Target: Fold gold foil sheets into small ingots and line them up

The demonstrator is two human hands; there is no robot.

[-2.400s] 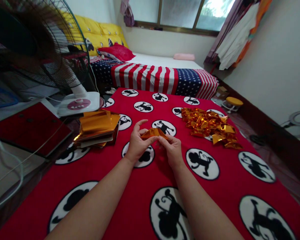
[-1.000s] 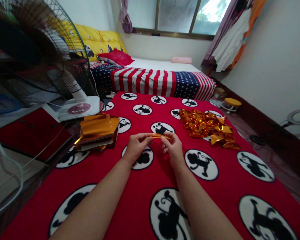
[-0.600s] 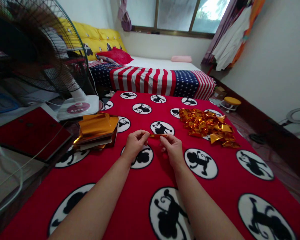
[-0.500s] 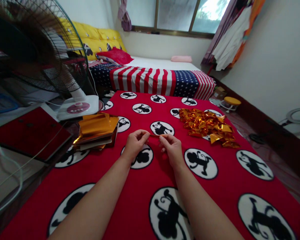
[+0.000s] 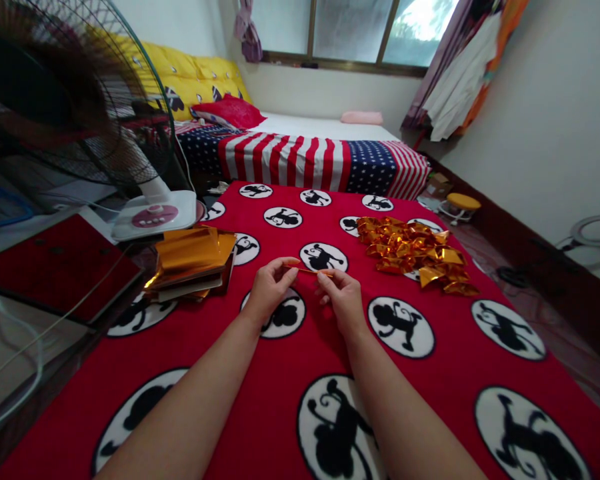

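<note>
The fan [image 5: 155, 212] stands at the far left, with the red panel [image 5: 63, 260] before its base. The paper stack [image 5: 195, 261] lies near the left edge of the patterned cloth [image 5: 325, 347], gold sheets on top. The left hand [image 5: 270, 287] has thumb and forefinger slightly parted at the left end of the gold foil [image 5: 307, 271]; whether they grip it, I cannot tell. The foil is edge-on between the hands, above the cloth. The right hand [image 5: 341, 290] pinches its right end, fingers curled. Further right lies the folded pile [image 5: 415, 250], then the yellow stool [image 5: 463, 202].
</note>
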